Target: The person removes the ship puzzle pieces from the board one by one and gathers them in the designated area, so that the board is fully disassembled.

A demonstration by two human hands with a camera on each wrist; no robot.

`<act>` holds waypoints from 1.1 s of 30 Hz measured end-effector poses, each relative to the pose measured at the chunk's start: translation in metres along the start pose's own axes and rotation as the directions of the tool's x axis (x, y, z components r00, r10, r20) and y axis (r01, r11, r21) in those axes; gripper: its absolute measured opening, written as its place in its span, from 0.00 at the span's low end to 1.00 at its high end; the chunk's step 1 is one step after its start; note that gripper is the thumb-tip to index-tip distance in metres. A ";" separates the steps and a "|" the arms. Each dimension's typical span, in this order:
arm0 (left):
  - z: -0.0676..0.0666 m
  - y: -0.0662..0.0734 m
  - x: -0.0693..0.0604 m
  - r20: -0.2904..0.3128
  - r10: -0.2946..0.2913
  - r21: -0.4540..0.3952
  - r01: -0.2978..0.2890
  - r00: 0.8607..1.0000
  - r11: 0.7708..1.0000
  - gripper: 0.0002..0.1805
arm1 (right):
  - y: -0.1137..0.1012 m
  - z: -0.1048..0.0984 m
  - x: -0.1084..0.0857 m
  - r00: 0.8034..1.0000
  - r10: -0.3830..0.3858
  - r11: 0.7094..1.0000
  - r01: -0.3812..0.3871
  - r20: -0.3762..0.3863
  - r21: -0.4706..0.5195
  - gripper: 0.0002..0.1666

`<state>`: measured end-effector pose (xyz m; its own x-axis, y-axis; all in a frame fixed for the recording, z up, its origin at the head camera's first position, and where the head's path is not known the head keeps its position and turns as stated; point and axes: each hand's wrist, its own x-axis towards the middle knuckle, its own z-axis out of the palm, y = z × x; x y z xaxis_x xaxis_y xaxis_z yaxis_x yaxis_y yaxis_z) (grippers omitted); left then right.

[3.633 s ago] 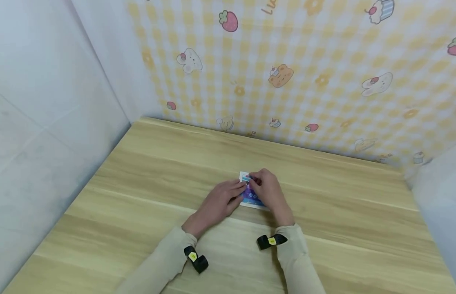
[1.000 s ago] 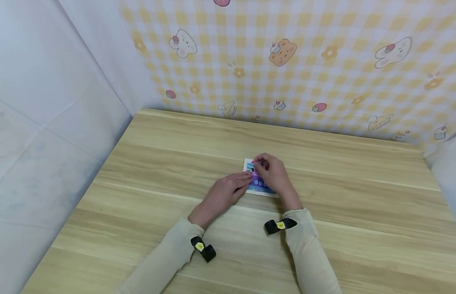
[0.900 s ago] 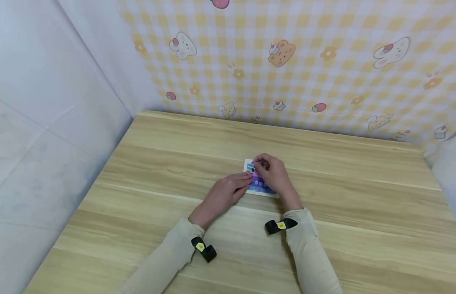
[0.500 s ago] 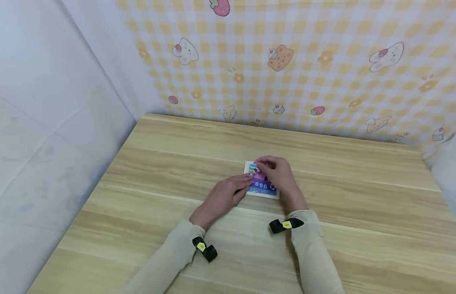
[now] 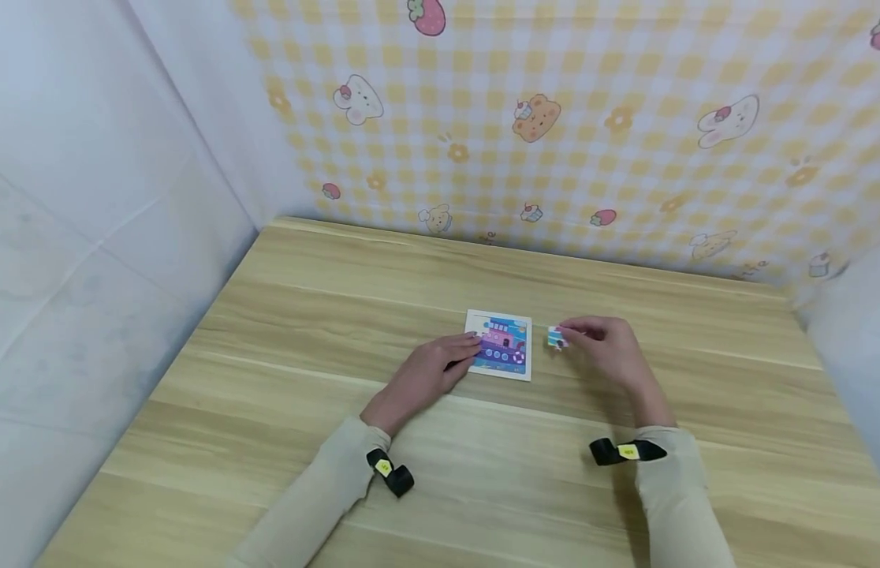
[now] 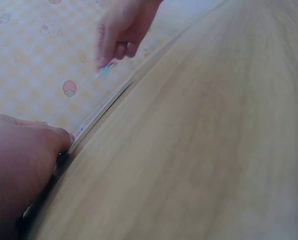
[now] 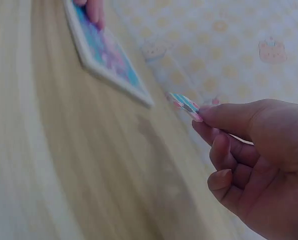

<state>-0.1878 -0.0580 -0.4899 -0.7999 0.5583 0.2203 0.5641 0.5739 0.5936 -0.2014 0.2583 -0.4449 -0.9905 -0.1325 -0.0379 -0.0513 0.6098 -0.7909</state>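
Observation:
A small square jigsaw puzzle (image 5: 507, 352) in a white frame lies on the wooden table, its picture a pink and purple ship on blue. White backing shows at its upper left corner. My left hand (image 5: 429, 379) rests with its extended fingers on the puzzle's left side, covering part of it. To the right of the frame, my right hand (image 5: 610, 351) pinches a puzzle piece (image 5: 556, 338) between thumb and forefinger. Striped blue and pink print shows on this piece (image 7: 185, 104) in the right wrist view, held above the table with the other fingers curled.
The wood-grain table (image 5: 326, 315) runs back to a yellow checked cloth (image 5: 482, 118) with cartoon prints. A white covered wall (image 5: 92, 237) stands along the left side. Each sleeve bears a black wrist strap (image 5: 628, 451).
My right hand has lifted the puzzle piece out of the upper left corner and carried it right, off the frame. The left hand stays on the puzzle.

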 end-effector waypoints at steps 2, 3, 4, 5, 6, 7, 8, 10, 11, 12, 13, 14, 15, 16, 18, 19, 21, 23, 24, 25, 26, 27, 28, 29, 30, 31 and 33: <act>0.000 -0.001 0.000 0.004 -0.001 -0.001 0.001 1.000 1.000 0.19 | 0.008 -0.005 -0.005 1.000 0.013 1.000 -0.013 0.014 -0.006 0.16; 0.000 -0.002 0.000 0.003 -0.001 -0.002 0.001 1.000 1.000 0.19 | 0.012 -0.007 -0.007 1.000 0.019 1.000 -0.019 0.020 -0.003 0.16; 0.000 -0.003 0.000 0.001 0.000 -0.005 0.000 1.000 1.000 0.19 | 0.015 -0.009 -0.008 1.000 0.020 1.000 -0.020 0.024 0.001 0.15; -0.001 -0.003 0.000 -0.003 0.001 -0.007 -0.001 1.000 1.000 0.19 | 0.018 -0.010 -0.009 0.999 0.018 1.000 -0.019 0.028 0.004 0.15; -0.001 -0.004 0.000 -0.007 0.002 -0.011 -0.002 1.000 1.000 0.19 | 0.021 -0.010 -0.010 1.000 0.015 1.000 -0.015 0.027 0.008 0.14; -0.001 -0.004 0.000 -0.012 0.003 -0.014 -0.003 1.000 1.000 0.19 | 0.023 -0.011 -0.010 1.000 0.011 1.000 -0.011 0.025 0.011 0.14; -0.001 -0.005 0.000 -0.015 0.005 -0.016 -0.005 1.000 1.000 0.19 | 0.025 -0.012 -0.011 1.000 0.010 1.000 -0.010 0.023 0.014 0.14; -0.001 -0.005 0.000 -0.017 0.008 -0.019 -0.008 1.000 1.000 0.19 | 0.027 -0.013 -0.011 1.000 0.001 1.000 -0.001 0.016 0.015 0.14; -0.001 -0.005 0.000 -0.017 0.010 -0.018 -0.010 1.000 1.000 0.19 | 0.028 -0.013 -0.011 1.000 -0.001 1.000 0.001 0.011 0.010 0.13; -0.001 -0.005 0.000 -0.017 0.012 -0.018 -0.012 1.000 1.000 0.19 | 0.029 -0.013 -0.011 1.000 -0.001 1.000 0.001 0.005 0.005 0.13; 0.000 -0.005 0.000 -0.015 0.011 -0.019 -0.012 1.000 1.000 0.19 | 0.030 -0.013 -0.011 1.000 0.000 1.000 0.000 0.002 -0.004 0.13; 0.000 -0.004 -0.001 -0.014 0.011 -0.019 -0.011 1.000 1.000 0.19 | 0.031 -0.014 -0.011 1.000 0.003 1.000 -0.003 -0.001 -0.015 0.13; 0.001 -0.004 -0.001 -0.012 0.010 -0.021 -0.010 1.000 1.000 0.19 | 0.031 -0.014 -0.011 1.000 0.005 1.000 -0.005 -0.004 -0.027 0.13; 0.001 -0.004 -0.001 -0.011 0.009 -0.021 -0.009 1.000 1.000 0.19 | 0.032 -0.014 -0.011 1.000 0.007 0.999 -0.007 -0.007 -0.038 0.12; 0.002 -0.004 -0.001 -0.007 0.006 -0.025 -0.006 1.000 1.000 0.19 | 0.033 -0.014 -0.011 1.000 0.016 0.998 -0.017 -0.012 -0.055 0.12; 0.002 -0.004 0.000 -0.004 0.003 -0.027 -0.003 1.000 1.000 0.20 | 0.034 -0.014 -0.011 1.000 0.018 0.998 -0.019 -0.013 -0.061 0.13; 0.003 -0.004 -0.001 -0.004 0.001 -0.033 -0.001 1.000 0.999 0.19 | 0.034 -0.014 -0.011 1.000 0.019 0.997 -0.020 -0.015 -0.070 0.13; 0.003 -0.004 0.000 -0.006 -0.001 -0.039 0.001 1.000 0.999 0.19 | 0.035 -0.014 -0.011 1.000 0.018 0.997 -0.019 -0.018 -0.079 0.13; 0.003 -0.004 0.000 -0.008 -0.001 -0.041 0.001 1.000 0.999 0.19 | 0.034 -0.014 -0.011 1.000 0.017 0.996 -0.018 -0.019 -0.083 0.12; 0.003 -0.004 0.000 -0.009 -0.001 -0.042 0.000 1.000 0.999 0.19 | 0.035 -0.013 -0.010 1.000 0.016 0.996 -0.018 -0.020 -0.086 0.12; 0.003 -0.004 0.000 -0.009 0.000 -0.043 0.000 1.000 0.999 0.19 | 0.035 -0.013 -0.010 1.000 0.016 0.996 -0.018 -0.022 -0.088 0.12; 0.003 -0.004 0.000 -0.010 0.001 -0.043 -0.001 1.000 0.999 0.19 | 0.034 -0.013 -0.010 1.000 0.012 0.996 -0.014 -0.022 -0.091 0.12; 0.004 -0.004 0.000 -0.010 0.002 -0.042 -0.003 1.000 0.999 0.19 | 0.034 -0.013 -0.010 1.000 0.013 0.995 -0.015 -0.024 -0.094 0.12; 0.004 -0.005 0.001 -0.010 0.004 -0.041 -0.004 1.000 0.999 0.19 | 0.034 -0.013 -0.010 1.000 0.015 0.995 -0.017 -0.026 -0.097 0.12; 0.004 -0.005 0.001 -0.009 0.004 -0.040 -0.004 1.000 0.999 0.19 | 0.034 -0.012 -0.010 0.999 0.015 0.995 -0.018 -0.028 -0.100 0.12; 0.004 -0.005 0.001 -0.009 0.004 -0.039 -0.005 1.000 0.999 0.19 | 0.034 -0.012 -0.010 1.000 0.015 0.995 -0.018 -0.027 -0.102 0.11; 0.005 -0.005 0.000 -0.009 0.004 -0.038 -0.005 1.000 0.999 0.19 | 0.034 -0.012 -0.010 1.000 0.013 0.994 -0.016 -0.028 -0.107 0.11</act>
<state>-0.1899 -0.0579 -0.4963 -0.7992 0.5556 0.2294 0.5594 0.5479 0.6219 -0.1949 0.2896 -0.4642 -0.9942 -0.1026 -0.0316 -0.0485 0.6921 -0.7201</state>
